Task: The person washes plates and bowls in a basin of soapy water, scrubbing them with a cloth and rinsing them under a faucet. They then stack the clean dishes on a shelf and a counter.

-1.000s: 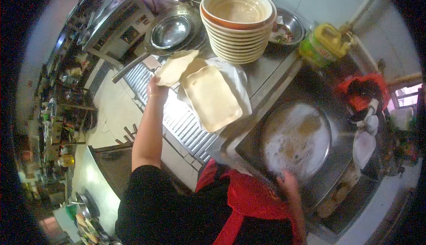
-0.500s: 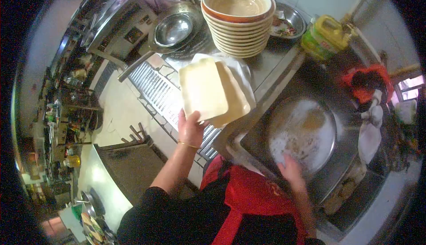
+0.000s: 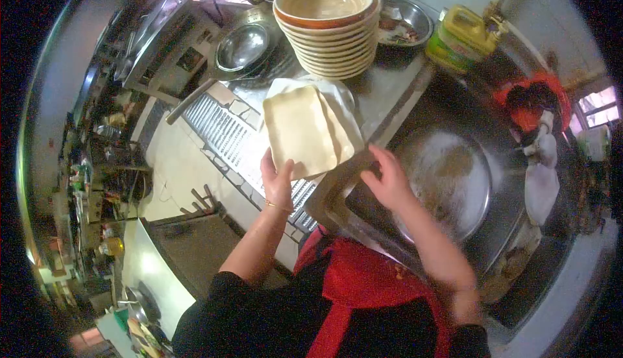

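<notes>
My left hand [image 3: 279, 186] grips the lower left corner of a few cream rectangular plates [image 3: 297, 131], its thumb on the top one. The plates are fanned, so the lower ones show along the right side, and a white one [image 3: 345, 93] peeks out behind. My right hand [image 3: 393, 183] is held just right of their lower right corner, empty, with thumb and fingers apart. Beneath that hand, a large round metal basin [image 3: 477, 192] with cloudy, foamy water sits in the sink [image 3: 339, 212].
A tall stack of cream bowls [image 3: 334, 50] stands on the metal counter beyond the plates. Around it are a metal bowl [image 3: 243, 48], a dish of scraps [image 3: 412, 24] and a yellow-green jug [image 3: 462, 39]. A red bag [image 3: 558, 98] and white cloth [image 3: 540, 186] lie right of the sink.
My right hand has risen from the basin, moving up and left to beside the plates. My left hand still holds the plates in nearly the same place. The view has shifted slightly.
</notes>
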`<action>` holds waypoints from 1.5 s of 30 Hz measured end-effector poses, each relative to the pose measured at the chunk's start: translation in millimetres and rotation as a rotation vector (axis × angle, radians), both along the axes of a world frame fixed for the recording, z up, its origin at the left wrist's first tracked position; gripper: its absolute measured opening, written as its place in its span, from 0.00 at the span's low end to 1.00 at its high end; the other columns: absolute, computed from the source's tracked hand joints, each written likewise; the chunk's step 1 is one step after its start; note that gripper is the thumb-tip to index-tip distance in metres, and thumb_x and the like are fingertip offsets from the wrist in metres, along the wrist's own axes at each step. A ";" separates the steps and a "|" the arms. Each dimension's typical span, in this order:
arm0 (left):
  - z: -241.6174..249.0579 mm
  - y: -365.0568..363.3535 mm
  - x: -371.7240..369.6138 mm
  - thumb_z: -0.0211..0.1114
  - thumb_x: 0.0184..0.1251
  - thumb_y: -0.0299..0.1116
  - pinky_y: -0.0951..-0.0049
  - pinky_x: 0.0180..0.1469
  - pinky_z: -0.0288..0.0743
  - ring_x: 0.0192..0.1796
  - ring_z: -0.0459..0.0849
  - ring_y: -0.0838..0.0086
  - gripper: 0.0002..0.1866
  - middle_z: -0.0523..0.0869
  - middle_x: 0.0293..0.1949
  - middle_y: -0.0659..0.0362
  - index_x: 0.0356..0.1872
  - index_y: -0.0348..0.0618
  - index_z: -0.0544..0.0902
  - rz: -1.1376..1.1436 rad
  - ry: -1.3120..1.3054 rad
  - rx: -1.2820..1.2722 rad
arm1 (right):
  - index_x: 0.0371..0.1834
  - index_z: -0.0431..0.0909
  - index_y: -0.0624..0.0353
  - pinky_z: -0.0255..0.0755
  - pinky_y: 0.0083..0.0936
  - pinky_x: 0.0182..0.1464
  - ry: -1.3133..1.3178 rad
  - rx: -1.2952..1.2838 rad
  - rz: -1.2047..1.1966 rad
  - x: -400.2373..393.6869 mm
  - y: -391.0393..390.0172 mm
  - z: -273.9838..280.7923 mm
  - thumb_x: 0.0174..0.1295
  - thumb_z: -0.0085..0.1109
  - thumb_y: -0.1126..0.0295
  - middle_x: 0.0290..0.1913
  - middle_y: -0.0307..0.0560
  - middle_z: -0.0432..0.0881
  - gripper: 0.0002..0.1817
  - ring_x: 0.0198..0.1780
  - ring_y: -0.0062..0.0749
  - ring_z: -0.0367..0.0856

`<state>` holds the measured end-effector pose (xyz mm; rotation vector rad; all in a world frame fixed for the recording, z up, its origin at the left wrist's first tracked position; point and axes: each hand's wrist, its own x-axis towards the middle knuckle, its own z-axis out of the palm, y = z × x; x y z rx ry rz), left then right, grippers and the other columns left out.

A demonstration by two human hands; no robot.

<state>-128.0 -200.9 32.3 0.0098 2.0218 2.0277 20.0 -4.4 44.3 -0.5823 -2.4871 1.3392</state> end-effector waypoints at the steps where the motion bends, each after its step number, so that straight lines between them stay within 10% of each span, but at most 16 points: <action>1: -4.0 -0.3 -8.1 0.57 0.54 0.24 0.69 0.51 0.69 0.49 0.74 0.66 0.26 0.74 0.46 0.51 0.57 0.34 0.62 0.055 0.067 -0.031 | 0.57 0.64 0.63 0.66 0.30 0.55 0.055 0.074 -0.006 -16.6 1.6 2.9 0.53 0.57 0.68 0.53 0.54 0.71 0.27 0.54 0.40 0.71; 3: -4.7 -0.3 -24.6 0.56 0.55 0.25 0.69 0.53 0.69 0.50 0.74 0.66 0.27 0.74 0.48 0.51 0.58 0.34 0.62 0.121 0.121 -0.060 | 0.57 0.64 0.64 0.66 0.30 0.54 0.099 0.152 0.000 -47.3 10.4 -1.8 0.54 0.56 0.68 0.53 0.54 0.71 0.27 0.55 0.38 0.70; 8: 17.8 10.6 -41.7 0.50 0.57 0.26 0.66 0.46 0.75 0.48 0.76 0.66 0.24 0.74 0.47 0.51 0.57 0.34 0.62 -0.065 -0.447 0.370 | 0.55 0.66 0.66 0.68 0.27 0.50 -0.020 -0.621 -0.210 -100.4 30.9 -44.7 0.55 0.55 0.68 0.48 0.50 0.75 0.24 0.48 0.31 0.73; 14: 18.8 13.6 -41.8 0.51 0.55 0.23 0.63 0.43 0.77 0.43 0.79 0.63 0.25 0.74 0.46 0.50 0.56 0.34 0.60 -0.232 -0.486 0.378 | 0.51 0.69 0.66 0.68 0.24 0.46 -0.225 -0.682 -0.127 -113.2 33.3 -18.2 0.56 0.53 0.69 0.44 0.48 0.78 0.20 0.44 0.30 0.75; 26: 8.6 -2.3 -50.0 0.58 0.56 0.28 0.58 0.54 0.72 0.49 0.78 0.57 0.25 0.75 0.50 0.47 0.56 0.34 0.64 -0.314 -0.831 0.801 | 0.51 0.65 0.69 0.67 0.33 0.50 0.202 -0.132 -0.156 -76.7 -7.4 78.0 0.51 0.52 0.75 0.44 0.59 0.75 0.22 0.46 0.44 0.75; 37: 3.9 -1.2 -73.8 0.59 0.56 0.28 0.59 0.52 0.74 0.48 0.78 0.57 0.24 0.76 0.48 0.47 0.54 0.31 0.66 -0.278 -0.636 0.608 | 0.54 0.61 0.68 0.62 0.27 0.54 0.337 0.035 -0.767 8.5 33.1 81.1 0.53 0.51 0.77 0.49 0.49 0.70 0.23 0.49 0.33 0.69; 45: 28.6 18.0 -95.0 0.58 0.52 0.24 0.62 0.47 0.76 0.43 0.80 0.60 0.25 0.77 0.45 0.49 0.53 0.30 0.66 -0.372 -0.490 0.269 | 0.55 0.63 0.66 0.66 0.30 0.51 0.297 -0.573 -1.023 188.6 54.7 37.8 0.55 0.50 0.73 0.49 0.49 0.71 0.23 0.48 0.35 0.71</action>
